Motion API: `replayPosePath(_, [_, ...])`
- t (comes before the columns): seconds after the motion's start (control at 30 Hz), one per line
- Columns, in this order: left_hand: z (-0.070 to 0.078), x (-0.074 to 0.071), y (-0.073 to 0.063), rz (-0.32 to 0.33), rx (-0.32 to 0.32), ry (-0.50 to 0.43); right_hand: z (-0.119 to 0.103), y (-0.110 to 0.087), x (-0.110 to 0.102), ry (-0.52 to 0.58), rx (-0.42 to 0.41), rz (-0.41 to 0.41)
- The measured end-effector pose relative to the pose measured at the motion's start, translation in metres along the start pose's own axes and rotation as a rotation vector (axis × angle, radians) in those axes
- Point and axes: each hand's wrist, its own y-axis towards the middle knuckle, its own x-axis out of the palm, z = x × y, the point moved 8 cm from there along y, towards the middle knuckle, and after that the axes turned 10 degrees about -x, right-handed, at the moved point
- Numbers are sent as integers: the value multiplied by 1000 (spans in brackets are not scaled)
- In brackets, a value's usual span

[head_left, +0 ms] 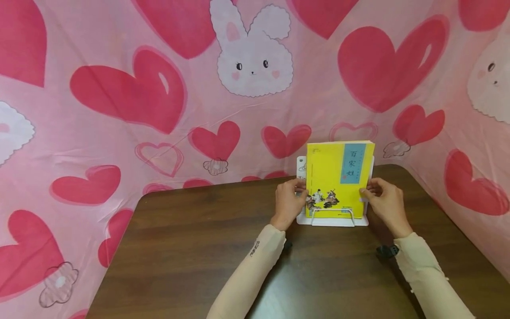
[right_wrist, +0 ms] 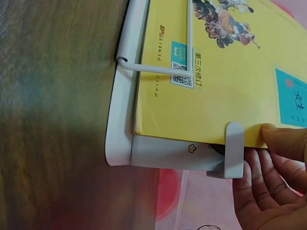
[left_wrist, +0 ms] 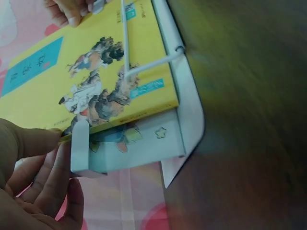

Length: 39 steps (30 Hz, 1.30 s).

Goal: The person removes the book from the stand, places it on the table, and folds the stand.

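A yellow book (head_left: 326, 173) with a blue title panel and small painted figures stands upright on a white book stand (head_left: 301, 166). The stand's wire holder (head_left: 332, 211) crosses the lower part of the cover. My left hand (head_left: 290, 199) pinches the book's left edge, thumb in front and fingers behind, right beside a white side clip (left_wrist: 80, 148). At the opposite edge my right hand (head_left: 385, 201) does the same, its thumb (right_wrist: 283, 141) on the cover near the other clip (right_wrist: 234, 151). Most of the stand's printed back plate is hidden behind the book.
The stand rests on a dark brown wooden table (head_left: 199, 248) towards its back right. Close behind the table hangs a pink cloth (head_left: 255, 110) with red hearts and white rabbits. Dark bands (head_left: 387, 251) show at the wrists.
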Motion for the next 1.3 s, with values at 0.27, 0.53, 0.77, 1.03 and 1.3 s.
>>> replayPosePath(0.27, [1,-2,2,31,28,25,0,2,2,8,0,25])
replayPosePath(0.53, [7,-9,4,62,72,43,-4,3,0,6,8,59])
replayPosePath(0.77, [21,-16,7,96,138,20,-13,4,-14,44,0,181])
replayPosePath(1.03, [47,-30,11,198,278,10,-22,7,-33,126,-62,360])
replayPosePath(1.3, [60,-40,7,224,378,-26,-29,2,-40,219,-113,457])
